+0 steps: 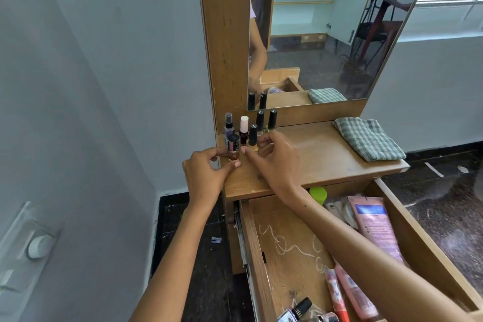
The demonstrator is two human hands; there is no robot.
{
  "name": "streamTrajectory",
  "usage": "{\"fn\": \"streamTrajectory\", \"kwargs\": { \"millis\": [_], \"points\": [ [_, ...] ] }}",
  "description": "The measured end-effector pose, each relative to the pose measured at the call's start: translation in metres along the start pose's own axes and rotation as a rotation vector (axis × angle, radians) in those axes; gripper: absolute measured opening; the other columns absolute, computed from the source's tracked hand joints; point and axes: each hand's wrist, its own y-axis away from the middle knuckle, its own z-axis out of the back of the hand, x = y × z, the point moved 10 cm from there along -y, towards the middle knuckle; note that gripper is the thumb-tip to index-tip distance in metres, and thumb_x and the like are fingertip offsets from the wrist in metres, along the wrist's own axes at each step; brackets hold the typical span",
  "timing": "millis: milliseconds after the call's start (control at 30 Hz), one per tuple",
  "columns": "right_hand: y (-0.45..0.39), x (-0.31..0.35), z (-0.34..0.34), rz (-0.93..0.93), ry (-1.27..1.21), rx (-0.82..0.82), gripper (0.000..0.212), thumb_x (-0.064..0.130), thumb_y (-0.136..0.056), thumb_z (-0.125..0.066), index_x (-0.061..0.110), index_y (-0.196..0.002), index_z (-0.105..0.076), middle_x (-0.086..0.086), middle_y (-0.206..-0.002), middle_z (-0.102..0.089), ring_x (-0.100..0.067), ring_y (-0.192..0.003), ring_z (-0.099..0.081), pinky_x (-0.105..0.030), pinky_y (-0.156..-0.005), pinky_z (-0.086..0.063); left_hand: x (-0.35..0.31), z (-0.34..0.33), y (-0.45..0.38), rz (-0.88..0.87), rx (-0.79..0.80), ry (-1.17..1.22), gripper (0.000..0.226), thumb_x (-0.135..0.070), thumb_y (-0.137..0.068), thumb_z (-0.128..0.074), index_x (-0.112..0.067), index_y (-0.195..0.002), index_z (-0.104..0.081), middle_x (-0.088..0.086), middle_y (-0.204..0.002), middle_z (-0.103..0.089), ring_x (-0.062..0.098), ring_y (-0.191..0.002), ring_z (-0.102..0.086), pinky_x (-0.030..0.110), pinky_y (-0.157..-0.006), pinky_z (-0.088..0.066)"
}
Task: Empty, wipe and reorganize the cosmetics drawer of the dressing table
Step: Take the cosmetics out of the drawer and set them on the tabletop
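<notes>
Left hand [206,172] pinching upright polish bottle [233,148] at tabletop's [326,157] left rear; right hand [274,157] loosely curled, empty, just right; drawer [292,240] below, near right arm

Head camera looks down, close over the dressing table [326,162].

Matt wood-grain dressing table [326,154], woven checked cloth [368,138], glossy plastic tube [373,227], glass mirror [326,34].

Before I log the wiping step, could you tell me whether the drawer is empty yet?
Not empty: the open drawer holds a pink tube and other cosmetics.
</notes>
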Motion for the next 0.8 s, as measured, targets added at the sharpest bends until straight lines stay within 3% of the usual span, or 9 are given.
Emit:
{"fn": "streamTrajectory", "kwargs": {
  "millis": [100,167,233,333,400,500,600,733,800],
  "points": [
    [0.014,-0.002,0.018,0.016,-0.072,0.003,0.037,0.049,-0.078,-0.069,0.019,-0.098,-0.058,0.008,-0.095,-0.060,-0.006,-0.078,-0.059,-0.025,-0.063,-0.053,0.000,0.012,0.015,0.018,-0.011,0.018,0.036,-0.038,-0.071,-0.075,-0.024,-0.103,-0.069,-0.017,-0.099,-0.060,0.008,-0.091,-0.054,0.051,-0.089,-0.045],
    [0.031,0.003,0.036,0.116,-0.131,0.062,0.028,0.045,-0.083,-0.064,0.020,-0.096,-0.059,0.010,-0.092,-0.061,-0.004,-0.078,-0.062,-0.023,-0.062,-0.054,-0.008,0.024,0.035,-0.021,-0.037,0.041,0.034,-0.038,-0.074,-0.072,-0.025,-0.105,-0.067,-0.021,-0.101,-0.059,0.009,-0.093,-0.056,0.050,-0.088,-0.046],
    [0.056,0.010,0.042,0.262,-0.114,0.261,0.020,0.040,-0.087,-0.060,0.020,-0.092,-0.063,0.012,-0.087,-0.063,-0.002,-0.076,-0.063,-0.017,-0.063,-0.053,-0.017,0.030,0.061,-0.064,-0.025,0.041,0.031,-0.039,-0.076,-0.068,-0.025,-0.104,-0.066,-0.019,-0.101,-0.062,0.009,-0.095,-0.056,0.048,-0.088,-0.046],
    [0.104,0.008,0.021,0.494,0.142,0.613,0.011,0.032,-0.086,-0.066,0.024,-0.093,-0.069,0.011,-0.088,-0.066,0.000,-0.074,-0.062,-0.015,-0.062,-0.048,-0.024,0.027,0.093,-0.113,0.039,-0.013,0.030,-0.042,-0.081,-0.063,-0.025,-0.105,-0.067,-0.015,-0.101,-0.064,0.007,-0.097,-0.055,0.046,-0.087,-0.045],
    [0.133,0.001,0.005,0.598,0.244,0.752,0.023,0.025,-0.076,-0.076,0.024,-0.098,-0.068,0.007,-0.094,-0.067,-0.010,-0.079,-0.063,-0.018,-0.059,-0.045,-0.023,0.025,0.107,-0.133,0.069,-0.039,0.025,-0.041,-0.083,-0.064,-0.026,-0.103,-0.068,-0.015,-0.101,-0.065,0.007,-0.099,-0.055,0.046,-0.086,-0.045],
    [0.160,-0.015,-0.020,0.565,0.306,0.941,0.044,0.024,-0.068,-0.077,0.024,-0.111,-0.065,0.000,-0.110,-0.067,-0.022,-0.096,-0.063,-0.030,-0.065,-0.050,-0.025,0.022,0.116,-0.144,0.095,-0.039,0.021,-0.039,-0.082,-0.060,-0.028,-0.098,-0.068,-0.018,-0.101,-0.064,0.004,-0.100,-0.054,0.047,-0.086,-0.045],
    [0.167,-0.026,-0.033,0.600,0.361,0.995,0.041,0.027,-0.075,-0.073,0.025,-0.114,-0.061,0.000,-0.113,-0.064,-0.023,-0.104,-0.060,-0.033,-0.069,-0.049,-0.026,0.015,0.120,-0.142,0.126,-0.048,0.021,-0.041,-0.082,-0.059,-0.030,-0.098,-0.068,-0.019,-0.102,-0.063,0.004,-0.101,-0.054,0.047,-0.086,-0.045],
    [0.174,-0.022,-0.026,0.745,0.336,0.954,0.015,0.021,-0.079,-0.071,0.022,-0.090,-0.061,0.003,-0.091,-0.065,-0.019,-0.092,-0.059,-0.030,-0.055,-0.051,-0.021,0.009,0.124,-0.126,0.156,-0.044,0.015,-0.033,-0.082,-0.067,-0.030,-0.096,-0.069,-0.018,-0.102,-0.064,0.004,-0.101,-0.053,0.048,-0.086,-0.045],
    [0.174,-0.023,-0.021,0.768,0.334,0.953,0.010,0.023,-0.082,-0.069,0.022,-0.088,-0.060,0.004,-0.097,-0.064,-0.018,-0.093,-0.058,-0.031,-0.054,-0.051,-0.021,0.009,0.126,-0.126,0.155,-0.050,0.014,-0.034,-0.081,-0.066,-0.030,-0.095,-0.069,-0.017,-0.101,-0.064,0.005,-0.101,-0.053,0.048,-0.086,-0.045]
  ]
}}
